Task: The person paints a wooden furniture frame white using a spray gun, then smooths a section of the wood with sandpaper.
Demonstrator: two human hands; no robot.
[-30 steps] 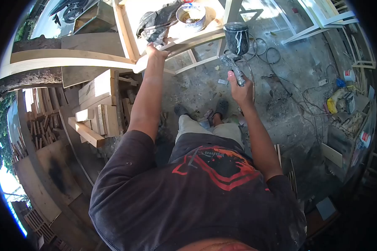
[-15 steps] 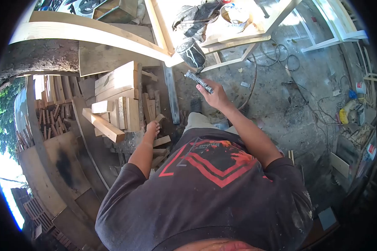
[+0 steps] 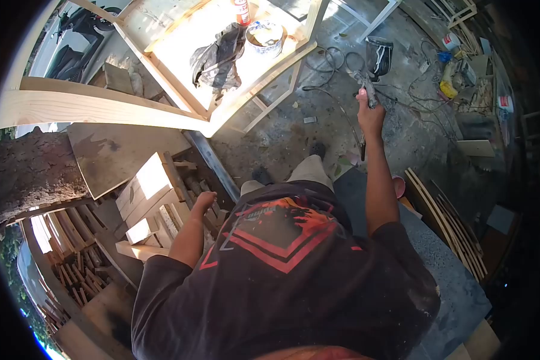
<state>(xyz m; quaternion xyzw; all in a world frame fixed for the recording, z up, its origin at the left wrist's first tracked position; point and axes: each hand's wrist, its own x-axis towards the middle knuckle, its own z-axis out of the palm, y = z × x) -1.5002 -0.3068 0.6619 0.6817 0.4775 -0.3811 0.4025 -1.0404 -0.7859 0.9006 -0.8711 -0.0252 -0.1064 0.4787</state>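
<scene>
Spray gun in use position, worn-camera view; clock directions taken from view ctr. The gravity-feed spray gun [image 3: 366, 87] is held out betw. 1 and 2 o'clock, its handle gripped by the R hand [image 3: 372, 113]; the dark, white-streaked paint cup [image 3: 379, 58] is seen at its far end, contents hidden. The air hose [image 3: 344, 111] is looped on the floor toward 1 o'clock. The L hand [image 3: 205, 201], approx. 8–9 o'clock, is seen w/ fingers apparently curled, near the stacked lumber [image 3: 153, 183]; whether it's fully closed can't be told. A pale timber frame [image 3: 102, 108] is cornered at 10–11 o'clock, w/ a black plastic bag [image 3: 219, 60] and patterned bowl [image 3: 264, 49] at 11–12. Poss. faults: paint could be spilled if the cup were tipped too far; the gun could be jerked if the hose were snagged underfoot; the L hand could be scraped if swung against rough lumber ends.
</scene>
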